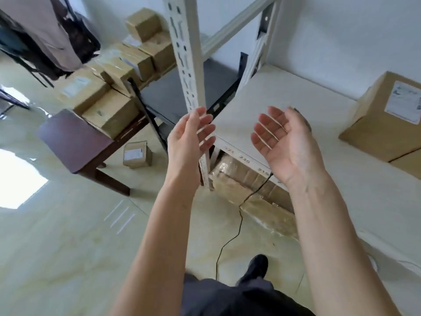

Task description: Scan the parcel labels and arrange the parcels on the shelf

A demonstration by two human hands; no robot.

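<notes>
While both hands are held up empty in front of the shelf (284,92), nothing is being carried: the left hand (189,137) and the right hand (282,142) are raised palms facing each other, fingers straight and relaxed, with a gap between them. One labelled parcel (385,117) is already set at the far right edge of the white shelf board, its label turned outward. More parcels (109,87) are stacked on the dark table (68,140) well apart to the left, and a small parcel (137,155) lies on the floor by the table leg. A scanner cannot be made out. The step in hand is judged to be fetching the next parcel. It is best taken from the top of the stack, gripped on opposite sides with both hands, its label kept upward for scanning. It should then be set just beside the shelved parcel, label outward.
</notes>
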